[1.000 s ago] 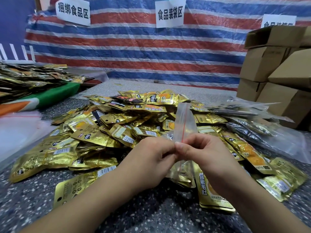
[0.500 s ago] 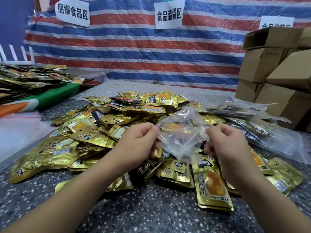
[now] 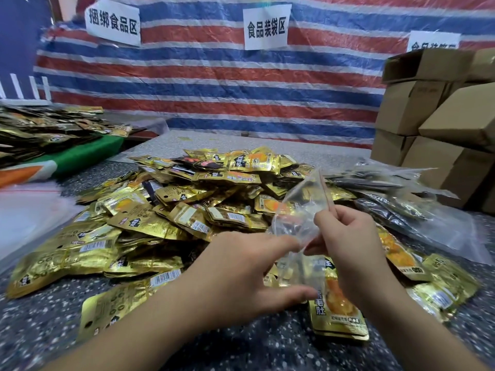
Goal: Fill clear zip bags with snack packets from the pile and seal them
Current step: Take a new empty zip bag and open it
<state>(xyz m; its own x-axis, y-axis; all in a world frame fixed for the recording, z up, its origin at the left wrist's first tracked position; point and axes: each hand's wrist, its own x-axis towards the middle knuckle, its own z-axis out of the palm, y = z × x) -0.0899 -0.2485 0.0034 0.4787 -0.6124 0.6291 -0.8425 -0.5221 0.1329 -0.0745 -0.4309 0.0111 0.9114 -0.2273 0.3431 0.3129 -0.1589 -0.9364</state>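
At the far left edge, flat clear plastic sheets or bags [image 3: 29,218] lie on the speckled table [image 3: 241,352]; whether they hold anything cannot be told. Behind them, a separate heap of dark and gold packets [image 3: 45,129] rests on a green surface.

Across the middle of the table spreads the pile of gold snack packets [image 3: 166,215], loose and overlapping, some showing barcodes, some showing orange pictures.

The person's left hand [image 3: 235,274] reaches forward above the near edge of the pile, palm down, fingers straight and spread, its forefinger tip touching the lower part of a clear zip bag [image 3: 297,218]. It grips nothing.

The clear zip bag is held up in the air just above the pile, between the two hands, crumpled and partly open, its red zip line running along the upper right edge. It looks empty; the packets seen through it lie behind it.

The right hand [image 3: 351,245] has its fingers curled and pinches the bag's zip edge between thumb and fingertips. Below this hand, a gold packet with an orange picture [image 3: 337,309] lies at the pile's near edge.

Farther right, several clear bags [image 3: 396,210] lie flat on the table, holding dark packets. Behind them, stacked brown cardboard boxes [image 3: 434,116] stand against a red, white and blue striped tarp [image 3: 214,84] bearing white paper signs [image 3: 265,26].
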